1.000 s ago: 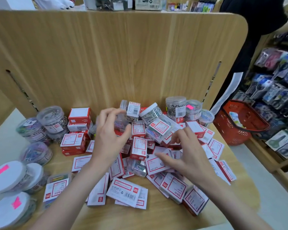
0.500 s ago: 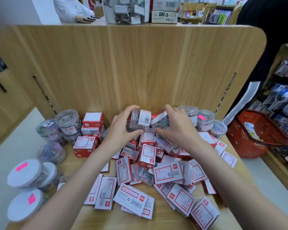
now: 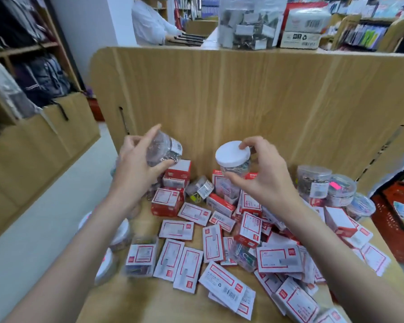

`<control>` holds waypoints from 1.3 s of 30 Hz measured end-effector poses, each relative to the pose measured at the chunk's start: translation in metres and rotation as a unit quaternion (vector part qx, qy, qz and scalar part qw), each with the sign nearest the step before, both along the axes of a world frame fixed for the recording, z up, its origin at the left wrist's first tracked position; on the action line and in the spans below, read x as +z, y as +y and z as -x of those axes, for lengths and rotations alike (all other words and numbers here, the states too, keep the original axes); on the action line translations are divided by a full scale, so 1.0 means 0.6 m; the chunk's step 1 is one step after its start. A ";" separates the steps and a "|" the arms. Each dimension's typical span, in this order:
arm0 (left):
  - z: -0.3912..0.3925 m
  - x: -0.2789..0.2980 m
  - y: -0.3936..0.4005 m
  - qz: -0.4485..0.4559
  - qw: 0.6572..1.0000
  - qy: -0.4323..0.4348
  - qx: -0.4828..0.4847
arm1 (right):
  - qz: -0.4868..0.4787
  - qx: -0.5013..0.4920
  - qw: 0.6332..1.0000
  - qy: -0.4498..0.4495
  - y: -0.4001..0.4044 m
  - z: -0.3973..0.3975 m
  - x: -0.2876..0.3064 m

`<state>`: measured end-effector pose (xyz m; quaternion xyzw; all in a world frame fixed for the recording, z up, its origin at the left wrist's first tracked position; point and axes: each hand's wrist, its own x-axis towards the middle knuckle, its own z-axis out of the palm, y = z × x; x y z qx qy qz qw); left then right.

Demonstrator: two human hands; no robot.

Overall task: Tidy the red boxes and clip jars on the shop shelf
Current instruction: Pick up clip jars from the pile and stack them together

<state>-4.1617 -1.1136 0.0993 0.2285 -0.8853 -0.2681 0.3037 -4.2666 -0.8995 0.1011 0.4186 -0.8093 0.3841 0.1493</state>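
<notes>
A tall wooden back panel (image 3: 254, 108) rises behind the shelf (image 3: 154, 304), where red boxes (image 3: 219, 241) lie scattered in a loose heap across the board. A red basket (image 3: 397, 220) sits off to the right. More clip jars (image 3: 324, 185) stand stacked at the right rear beside the heap. The left hand (image 3: 135, 166) grips a clear jar (image 3: 163, 148), tilted, above a small stack of boxes. The right hand (image 3: 264, 173) holds a white-lidded jar (image 3: 232, 157) upright by its rim, raised over the pile.
</notes>
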 end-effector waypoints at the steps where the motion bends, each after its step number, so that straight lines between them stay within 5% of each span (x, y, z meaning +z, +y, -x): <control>1: -0.003 0.001 -0.017 0.015 0.999 -0.026 0.011 | 0.001 0.008 1.000 -0.005 -0.008 -0.003 -0.001; 7: -0.002 -0.006 -0.067 0.072 0.996 -0.055 0.004 | -0.004 0.025 1.000 -0.011 -0.042 -0.011 -0.013; 18: -0.071 -0.012 -0.103 -0.059 0.997 0.057 -0.002 | 0.035 0.110 0.985 -0.127 -0.135 -0.067 -0.014; 23: -0.145 -0.050 -0.120 -0.078 0.997 -0.023 0.009 | -0.025 0.183 0.972 -0.146 -0.212 -0.121 -0.057; 31: -0.206 -0.112 -0.113 -0.158 0.984 -0.083 -0.012 | -0.083 0.162 0.976 -0.123 -0.288 -0.150 -0.117; 39: -0.204 -0.099 -0.095 -0.062 0.998 0.006 -0.020 | -0.025 0.109 0.990 -0.092 -0.226 -0.136 -0.081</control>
